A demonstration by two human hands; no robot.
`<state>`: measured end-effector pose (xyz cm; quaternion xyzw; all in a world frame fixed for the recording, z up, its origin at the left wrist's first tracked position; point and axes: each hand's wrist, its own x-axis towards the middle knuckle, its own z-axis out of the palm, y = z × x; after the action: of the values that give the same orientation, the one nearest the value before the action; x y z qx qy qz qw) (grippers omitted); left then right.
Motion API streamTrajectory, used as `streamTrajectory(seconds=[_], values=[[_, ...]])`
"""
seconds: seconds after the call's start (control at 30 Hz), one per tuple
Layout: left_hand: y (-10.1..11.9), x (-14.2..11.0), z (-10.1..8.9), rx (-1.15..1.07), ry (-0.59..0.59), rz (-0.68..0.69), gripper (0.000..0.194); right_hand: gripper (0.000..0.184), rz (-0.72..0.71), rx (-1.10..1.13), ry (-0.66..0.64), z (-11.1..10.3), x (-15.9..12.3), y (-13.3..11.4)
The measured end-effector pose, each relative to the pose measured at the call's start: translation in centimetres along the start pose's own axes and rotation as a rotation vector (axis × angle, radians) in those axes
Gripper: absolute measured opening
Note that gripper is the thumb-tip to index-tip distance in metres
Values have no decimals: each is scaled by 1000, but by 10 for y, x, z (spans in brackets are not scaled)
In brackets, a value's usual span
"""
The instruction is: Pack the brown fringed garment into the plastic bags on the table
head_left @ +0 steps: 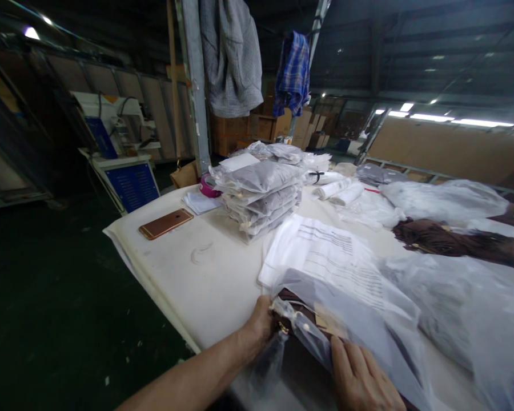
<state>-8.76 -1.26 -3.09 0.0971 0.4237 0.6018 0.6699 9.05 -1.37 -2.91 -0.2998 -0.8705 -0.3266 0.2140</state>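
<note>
My left hand (260,325) grips the near end of a dark brown garment (297,311) at the open mouth of a clear plastic bag (360,325) printed with text. Its fingers are tucked under the fabric and hidden. My right hand (360,377) lies flat on the bag, fingers stretched forward, pressing it down on the white table (188,279). The garment sits partly inside the bag, a small tag showing at its edge.
A stack of bagged grey garments (261,200) stands mid-table. A rose-gold phone (165,223) lies at the left, a pink tape roll (209,186) behind it. Loose brown cloth (449,242) and empty plastic bags (445,200) fill the right. The table edge drops to dark floor at the left.
</note>
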Motion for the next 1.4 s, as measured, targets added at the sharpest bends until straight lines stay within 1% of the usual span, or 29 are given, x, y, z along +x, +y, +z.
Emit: streamTrajectory(seconds=[0.1, 0.2, 0.3, 0.4, 0.47, 0.53, 0.6, 0.7, 0.77, 0.83, 0.9, 0.97, 1.03, 1.1, 1.13, 1.17, 1.2, 1.27, 1.33, 1.37, 1.4], values=[[4, -10, -6, 140, -17, 46, 19, 24, 3, -34, -27, -1, 3, 5], [5, -19, -18, 290, 2, 87, 13, 27, 7, -22, -47, 5, 2, 6], [-1, -26, -25, 372, 38, 93, 12, 32, 7, 24, -13, 14, 0, 2], [-8, -32, -23, 417, 10, 64, 15, 34, 2, 50, 38, 19, 1, -2], [-11, -33, -22, 428, -22, 13, 16, 32, -25, 80, 15, 19, 5, -4], [-11, -32, -21, 423, -18, -29, 15, 28, -18, 134, -20, 20, 11, -7], [-13, -30, -23, 392, 32, -41, 16, 25, 30, 184, -21, 23, 17, -11], [-18, -31, -26, 285, 111, -56, 22, 23, 79, 210, -23, 30, 23, -18], [-22, -35, -28, 207, 115, -109, 21, 23, 95, 226, -28, 33, 24, -22], [-26, -39, -30, 161, 82, -179, 15, 23, 109, 248, -52, 33, 25, -24], [-28, -41, -32, 105, 72, -249, 8, 26, 134, 268, -88, 27, 23, -22], [-28, -41, -33, 33, 68, -339, 4, 37, 161, 351, -93, 18, 17, -17], [-28, -40, -33, -54, 46, -431, 6, 44, 165, 465, -56, 7, 6, -9], [-28, -38, -31, -121, 23, -474, 9, 41, 172, 516, 13, 0, -10, 2], [-29, -37, -28, -144, 30, -469, 9, 38, 203, 487, 58, 0, -20, 8], [-31, -37, -24, -158, 58, -451, 7, 36, 269, 441, 108, 1, -29, 15], [-33, -37, -19, -166, 95, -429, 6, 34, 373, 393, 156, 5, -39, 22], [-39, -37, -6, -174, 193, -392, 7, 33, 684, 367, 194, 19, -54, 38], [-45, -37, 9, -182, 253, -373, 9, 42, 974, 445, 125, 36, -62, 53], [-47, -36, 17, -192, 270, -368, 9, 47, 1074, 501, 69, 44, -65, 59], [-49, -34, 24, -209, 276, -365, 10, 48, 1136, 548, 14, 51, -65, 65]])
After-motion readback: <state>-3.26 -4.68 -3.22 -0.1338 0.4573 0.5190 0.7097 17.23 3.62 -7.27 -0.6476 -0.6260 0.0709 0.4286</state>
